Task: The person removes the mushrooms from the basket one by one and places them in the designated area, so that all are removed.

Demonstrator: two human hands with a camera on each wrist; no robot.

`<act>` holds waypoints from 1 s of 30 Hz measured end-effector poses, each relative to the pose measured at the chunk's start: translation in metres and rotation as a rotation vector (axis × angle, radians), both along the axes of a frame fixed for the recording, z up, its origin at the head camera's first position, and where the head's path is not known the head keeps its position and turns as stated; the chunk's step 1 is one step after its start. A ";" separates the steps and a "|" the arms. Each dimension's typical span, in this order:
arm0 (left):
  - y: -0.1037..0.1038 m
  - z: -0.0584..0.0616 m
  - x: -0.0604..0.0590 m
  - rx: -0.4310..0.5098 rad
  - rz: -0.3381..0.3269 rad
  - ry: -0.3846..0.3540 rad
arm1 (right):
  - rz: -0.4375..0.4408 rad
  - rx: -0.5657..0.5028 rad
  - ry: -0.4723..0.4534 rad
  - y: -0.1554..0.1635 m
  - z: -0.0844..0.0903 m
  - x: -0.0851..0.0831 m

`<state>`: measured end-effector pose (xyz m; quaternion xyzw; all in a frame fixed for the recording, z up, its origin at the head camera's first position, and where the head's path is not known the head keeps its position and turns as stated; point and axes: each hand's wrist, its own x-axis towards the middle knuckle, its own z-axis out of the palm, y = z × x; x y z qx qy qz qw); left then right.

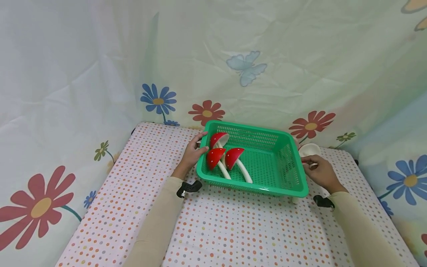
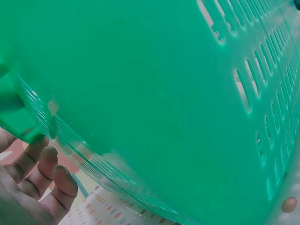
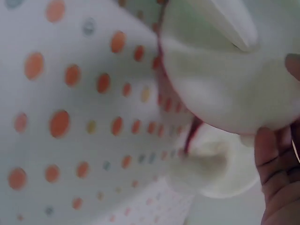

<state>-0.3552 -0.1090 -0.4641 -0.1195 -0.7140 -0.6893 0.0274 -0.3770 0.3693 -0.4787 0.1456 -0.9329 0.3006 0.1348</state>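
Note:
A green plastic basket with slotted walls holds several toy mushrooms, red-capped with white spots and curved white stems, gathered at its left end. My left hand grips the basket's left rim, with the thumb over the top and the other fingers down its outer side. Just outside the right wall, my right hand pinches the edge of another mushroom, whose pale underside and stem fill much of the right wrist view. Behind it lies one more mushroom, partly covered by the hand in the head view.
The table wears a cloth with colored dots. Around its back and sides hangs a pale curtain printed with flowers and a butterfly. A white stem end shows below the basket's near right corner.

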 end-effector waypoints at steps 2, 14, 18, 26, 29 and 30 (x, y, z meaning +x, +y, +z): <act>0.000 -0.001 0.000 0.002 -0.002 0.005 | 0.029 0.002 -0.029 0.001 0.008 0.002; 0.000 0.002 0.002 0.014 -0.017 0.017 | 0.003 0.134 -0.110 0.012 0.054 0.008; 0.000 0.002 0.001 0.013 -0.010 0.011 | -0.006 0.116 -0.133 0.012 0.070 0.007; 0.001 0.002 0.001 0.021 -0.010 0.003 | 0.044 0.008 -0.118 -0.003 0.093 -0.001; 0.001 -0.006 -0.004 0.027 0.000 0.011 | 0.046 0.012 -0.134 -0.012 0.099 -0.006; 0.002 -0.010 -0.007 0.026 0.007 0.016 | 0.047 0.010 -0.147 -0.016 0.101 -0.007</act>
